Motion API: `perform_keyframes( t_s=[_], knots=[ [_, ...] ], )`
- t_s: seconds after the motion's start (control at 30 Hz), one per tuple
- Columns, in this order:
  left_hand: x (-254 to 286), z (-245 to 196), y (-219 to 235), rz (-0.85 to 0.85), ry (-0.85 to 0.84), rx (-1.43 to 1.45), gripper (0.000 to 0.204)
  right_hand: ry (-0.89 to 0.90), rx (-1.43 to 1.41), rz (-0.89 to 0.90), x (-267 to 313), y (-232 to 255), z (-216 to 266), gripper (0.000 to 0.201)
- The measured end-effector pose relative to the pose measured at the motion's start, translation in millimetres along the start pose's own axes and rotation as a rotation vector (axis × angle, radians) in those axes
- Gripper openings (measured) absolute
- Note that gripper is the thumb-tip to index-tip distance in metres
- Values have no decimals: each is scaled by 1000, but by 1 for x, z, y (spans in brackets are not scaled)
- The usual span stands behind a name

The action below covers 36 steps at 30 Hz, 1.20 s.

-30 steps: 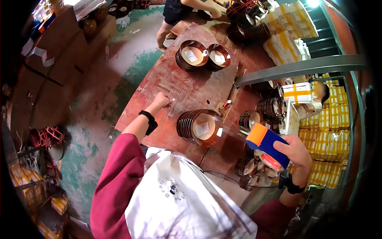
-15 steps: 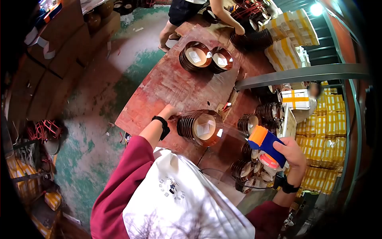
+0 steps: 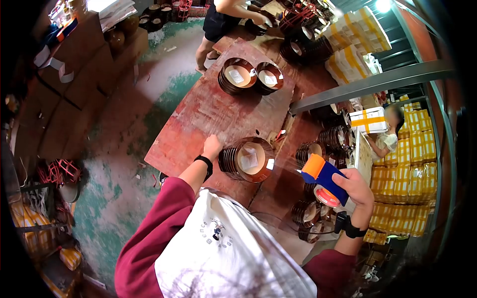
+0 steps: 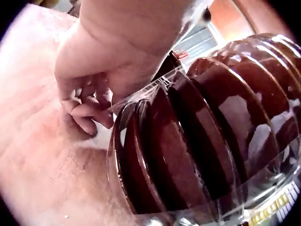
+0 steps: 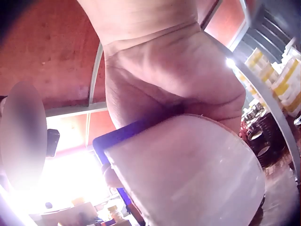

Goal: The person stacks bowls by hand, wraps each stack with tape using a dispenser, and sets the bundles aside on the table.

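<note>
A stack of brown glossy bowls point(image 3: 230, 160) lies on its side on the red table, its open end facing right with a white label inside. At its left end, my left hand point(image 3: 212, 147) has its fingers curled around the end of a strip of clear tape point(image 4: 157, 85), which runs along the bowl rims in the left wrist view. My right hand point(image 3: 357, 186) grips a blue and orange tape dispenser point(image 3: 330, 180) to the right of the stack. A roll with a pink-red core sits in it; in the right wrist view the palm covers part of the dispenser.
Two more bowl stacks point(image 3: 237, 76) stand at the far end of the table point(image 3: 194, 119). A metal beam point(image 3: 367, 85) crosses at the right, above more bowls. Another person point(image 3: 218, 22) stands at the far end; a second person point(image 3: 390, 141) is by the taped white boxes.
My left hand has come down and slightly right, from the bare table to the left end of the bowl stack. My right hand, still holding the dispenser, has shifted a little left.
</note>
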<state>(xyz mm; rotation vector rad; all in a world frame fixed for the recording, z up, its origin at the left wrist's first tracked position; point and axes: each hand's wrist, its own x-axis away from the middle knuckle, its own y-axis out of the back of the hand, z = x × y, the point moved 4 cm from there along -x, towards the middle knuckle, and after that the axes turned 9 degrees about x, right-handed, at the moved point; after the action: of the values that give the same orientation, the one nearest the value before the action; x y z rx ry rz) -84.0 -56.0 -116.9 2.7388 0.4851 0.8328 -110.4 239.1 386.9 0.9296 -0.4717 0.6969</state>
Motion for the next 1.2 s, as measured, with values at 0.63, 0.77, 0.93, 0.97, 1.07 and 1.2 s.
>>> perform_keyframes(
  t_s=[0.63,0.77,0.93,0.97,1.07,1.2],
  knots=[
    [47,-2,-13,629,122,870,80,72,-50,15,-1,-1,-22,45],
    [51,15,-10,683,208,920,77,91,-82,21,-10,4,-45,46],
    [87,-42,21,225,-132,686,65,68,-97,31,-10,-4,-94,41],
    [105,-70,31,154,-309,606,63,76,-106,28,-16,-10,-120,41],
    [160,-154,53,216,-747,325,67,46,-133,37,-24,-32,-162,43],
    [206,-215,17,372,-1112,-331,97,115,-214,-17,-58,-77,-231,44]
  ],
)
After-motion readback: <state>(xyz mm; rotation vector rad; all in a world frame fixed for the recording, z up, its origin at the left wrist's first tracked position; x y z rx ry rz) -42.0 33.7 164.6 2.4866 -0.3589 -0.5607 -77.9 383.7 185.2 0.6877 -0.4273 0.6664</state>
